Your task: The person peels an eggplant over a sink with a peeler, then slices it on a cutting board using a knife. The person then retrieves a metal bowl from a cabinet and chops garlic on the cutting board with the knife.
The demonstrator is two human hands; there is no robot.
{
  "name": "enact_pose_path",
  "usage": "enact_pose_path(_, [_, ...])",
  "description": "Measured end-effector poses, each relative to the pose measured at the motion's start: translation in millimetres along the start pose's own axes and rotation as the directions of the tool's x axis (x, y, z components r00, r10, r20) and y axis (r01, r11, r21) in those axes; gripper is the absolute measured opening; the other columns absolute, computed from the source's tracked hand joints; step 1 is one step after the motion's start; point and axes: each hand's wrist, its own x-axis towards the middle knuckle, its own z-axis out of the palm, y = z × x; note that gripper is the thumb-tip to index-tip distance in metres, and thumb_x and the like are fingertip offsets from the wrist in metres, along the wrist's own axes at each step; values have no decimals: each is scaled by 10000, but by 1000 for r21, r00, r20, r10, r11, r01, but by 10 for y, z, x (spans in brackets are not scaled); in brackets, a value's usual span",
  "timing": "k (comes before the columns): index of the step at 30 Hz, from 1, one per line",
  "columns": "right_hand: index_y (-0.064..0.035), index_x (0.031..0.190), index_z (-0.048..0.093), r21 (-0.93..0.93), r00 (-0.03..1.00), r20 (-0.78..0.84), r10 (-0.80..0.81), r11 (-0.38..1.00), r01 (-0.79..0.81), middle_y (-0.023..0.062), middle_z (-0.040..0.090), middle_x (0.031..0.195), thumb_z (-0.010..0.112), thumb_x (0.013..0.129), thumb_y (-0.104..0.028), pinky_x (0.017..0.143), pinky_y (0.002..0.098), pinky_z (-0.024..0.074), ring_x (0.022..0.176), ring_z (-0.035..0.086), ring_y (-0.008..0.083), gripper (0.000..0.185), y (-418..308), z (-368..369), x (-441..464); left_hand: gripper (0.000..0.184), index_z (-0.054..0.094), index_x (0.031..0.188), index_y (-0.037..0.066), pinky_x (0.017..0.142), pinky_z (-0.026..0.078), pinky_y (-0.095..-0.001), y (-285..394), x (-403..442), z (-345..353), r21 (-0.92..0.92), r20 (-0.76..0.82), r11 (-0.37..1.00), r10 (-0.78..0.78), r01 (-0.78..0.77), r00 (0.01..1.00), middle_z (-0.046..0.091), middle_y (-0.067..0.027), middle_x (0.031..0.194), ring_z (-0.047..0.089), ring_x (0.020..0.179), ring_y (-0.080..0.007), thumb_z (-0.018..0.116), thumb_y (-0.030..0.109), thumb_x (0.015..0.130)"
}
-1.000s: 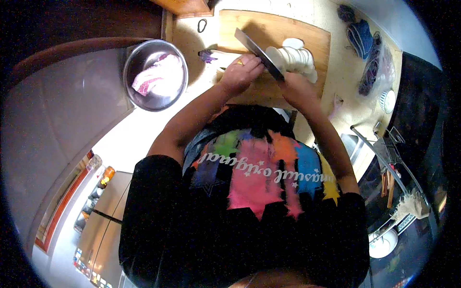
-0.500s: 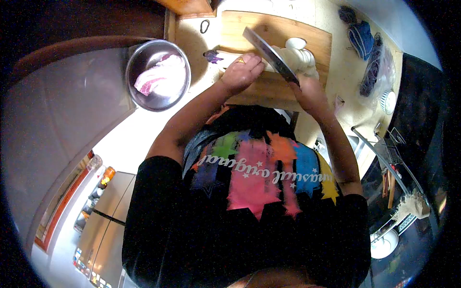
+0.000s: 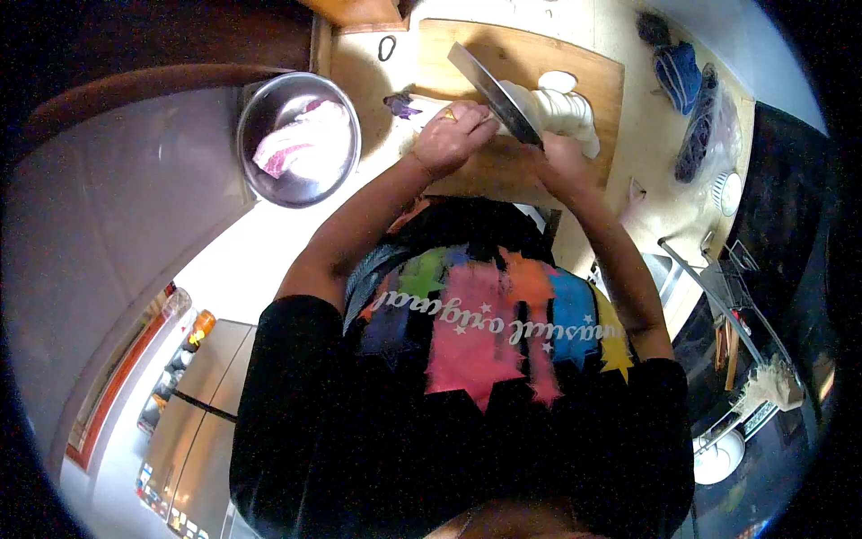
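Observation:
My left hand (image 3: 453, 139) presses with curled fingers on a long white radish (image 3: 429, 108), whose uncut end points left. In my right hand (image 3: 566, 166) is a cleaver (image 3: 489, 85), its broad blade slanting up and left close beside my left fingertips. White radish slices (image 3: 570, 112) lean in a row to the right of the blade, and one loose round slice (image 3: 558, 82) lies just above them. All of this rests on a wooden cutting board (image 3: 539, 47). The blade's lower edge against the radish is partly hidden.
To the left stands a metal bowl (image 3: 348, 171) holding raw meat (image 3: 292, 148). Dark purple scraps (image 3: 401, 106) and a black band (image 3: 387, 48) lie left of the board. At right are a blue cloth (image 3: 678, 76), a plastic bag (image 3: 714, 135) and a sink (image 3: 663, 274).
My right hand and the cleaver have shifted a little left, nearer my left fingers. More of the sliced row shows to the right of the blade. My left hand has barely moved.

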Motion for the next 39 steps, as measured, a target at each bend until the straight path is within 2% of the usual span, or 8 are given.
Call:
enact_pose_path(7, [-22, 949, 611, -155, 987, 145, 73, 987, -51, 248, 631, 851, 515, 899, -292, 710, 503, 461, 837, 613, 426, 290, -219, -184, -149, 322, 606, 1068, 24, 818, 497, -383, -15, -13, 42, 63, -64, 994, 98, -94, 993, 592, -126, 1080, 586, 961, -300, 560, 72, 753])
enact_pose_path(13, [4, 916, 598, -175, 996, -60, 73, 981, -83, 243, 625, 821, 531, 889, -294, 684, 487, 459, 815, 613, 426, 306, -176, 192, 7, 328, 606, 1071, 27, 851, 489, -408, 31, -79, -92, -70, -6, 995, -77, 76, 997, 590, -124, 1077, 578, 996, -300, 561, 63, 748])
enact_pose_path(16, [12, 893, 596, 87, 991, -78, -111, 989, 118, 241, 627, 817, 534, 883, -284, 677, 484, 456, 808, 612, 426, 303, -126, -4, -73, 324, 608, 1062, 38, 853, 484, -422, -89, -116, 3, 74, -44, 991, 118, -115, 992, 588, -120, 1078, 575, 1001, -299, 561, 60, 742])
enact_pose_path(22, [1, 873, 596, -114, 985, 162, 56, 993, -37, 241, 624, 821, 520, 889, -267, 690, 493, 457, 792, 608, 428, 279, -412, -257, -160, 297, 590, 1094, 91, 837, 483, -418, -112, -112, 25, 51, 32, 995, 78, -80, 996, 576, -138, 1081, 557, 1013, -325, 585, 125, 799])
enact_pose_path(25, [-15, 880, 607, -123, 997, 59, -49, 991, 56, 229, 634, 829, 513, 891, -245, 718, 506, 465, 825, 616, 421, 249, -76, 285, 87, 320, 592, 1130, 111, 848, 482, -419, -116, -166, 62, -9, 101, 1000, -27, 28, 995, 565, -146, 1081, 551, 1027, -323, 571, 117, 810])
enact_pose_path(27, [-18, 898, 618, -236, 994, -23, 111, 965, -113, 225, 640, 828, 533, 887, -238, 732, 512, 471, 832, 619, 417, 236, -148, 400, 174, 336, 607, 1112, 102, 863, 474, -412, -85, -198, -101, 64, 105, 998, -20, 13, 994, 568, -134, 1093, 542, 1045, -315, 569, 104, 779])
enact_pose_path(36, [3, 925, 617, -43, 995, -42, 92, 995, -94, 230, 637, 851, 570, 890, -284, 726, 500, 462, 800, 610, 419, 293, 131, 30, 69, 331, 585, 1114, 68, 845, 479, -405, 2, -29, -28, 81, 237, 997, -26, 7, 971, 552, -132, 1118, 556, 979, -287, 538, 124, 791])
enact_pose_path(39, [9, 921, 612, -143, 986, -166, -15, 990, -9, 240, 628, 825, 576, 888, -266, 711, 495, 459, 798, 606, 421, 279, 158, 8, -65, 316, 583, 1110, 65, 860, 474, -408, -47, -40, -12, 86, 152, 996, 13, -26, 988, 558, -118, 1089, 559, 981, -291, 530, 128, 805])
